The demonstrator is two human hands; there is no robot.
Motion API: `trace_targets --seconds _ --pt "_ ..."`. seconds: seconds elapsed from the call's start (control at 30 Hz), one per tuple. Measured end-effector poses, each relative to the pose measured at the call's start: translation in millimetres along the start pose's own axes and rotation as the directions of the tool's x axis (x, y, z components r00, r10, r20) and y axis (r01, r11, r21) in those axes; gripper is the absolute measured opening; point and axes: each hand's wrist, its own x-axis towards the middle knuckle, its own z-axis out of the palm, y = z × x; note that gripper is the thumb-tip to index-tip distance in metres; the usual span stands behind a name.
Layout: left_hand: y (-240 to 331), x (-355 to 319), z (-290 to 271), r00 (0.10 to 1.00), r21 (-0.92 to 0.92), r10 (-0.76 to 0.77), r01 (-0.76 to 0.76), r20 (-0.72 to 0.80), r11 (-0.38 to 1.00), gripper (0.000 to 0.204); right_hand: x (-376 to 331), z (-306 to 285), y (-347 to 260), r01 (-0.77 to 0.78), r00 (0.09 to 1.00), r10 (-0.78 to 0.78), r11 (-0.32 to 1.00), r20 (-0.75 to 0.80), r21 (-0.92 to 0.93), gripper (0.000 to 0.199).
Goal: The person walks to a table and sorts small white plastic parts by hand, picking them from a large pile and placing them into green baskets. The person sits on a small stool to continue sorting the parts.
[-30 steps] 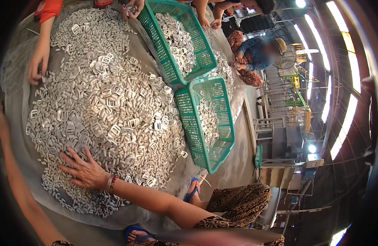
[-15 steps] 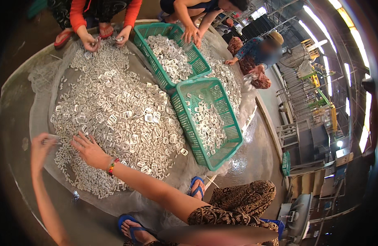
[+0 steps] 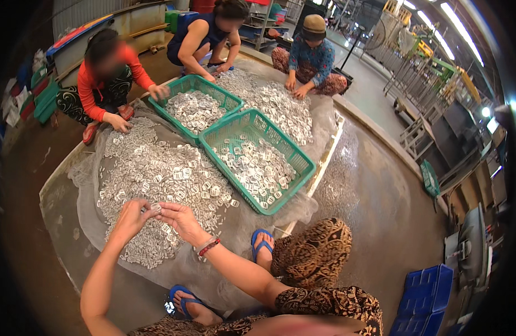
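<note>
Far left, a person in a red long-sleeved top (image 3: pixel 104 78) crouches at the far edge of the sheet, both hands down among the pieces. Nearer to us, our left hand (image 3: pixel 132 215) rests on the near edge of the wide heap of small silvery metal buckle-like pieces (image 3: pixel 157 179) spread over a grey translucent mesh sheet (image 3: pixel 241 224). Its fingers are curled narrow, tips pointing right, and seem to pinch one small silvery piece (image 3: pixel 155 208), though the grip itself is too small for us to tell surely. That piece sits between our two hands, just right of the left fingertips and just left of the right ones; its long axis we cannot make out. Our right hand (image 3: pixel 182 219), with a red beaded bracelet (image 3: pixel 207 246) at the wrist, reaches in from the right with fingers loosely bent and pointing left, touching or nearly touching the same piece. Both hands are about equally near. Right and farther off stand two green plastic lattice baskets (image 3: pixel 294 162), partly filled with the same pieces, and beyond them two more people sort by hand.
</note>
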Motion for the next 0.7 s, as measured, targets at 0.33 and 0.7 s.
trace_targets --seconds 0.33,0.7 --pt "105 6 150 0.99 -0.281 -0.104 0.075 -0.091 0.957 0.021 -82 -121 -58 0.112 0.992 -0.101 0.982 -0.077 0.154 0.02" --pt "120 -3 150 0.959 -0.261 -0.012 0.089 0.284 0.961 0.021 -123 -131 -115 -0.032 0.988 0.103 0.857 0.111 -0.514 0.024"
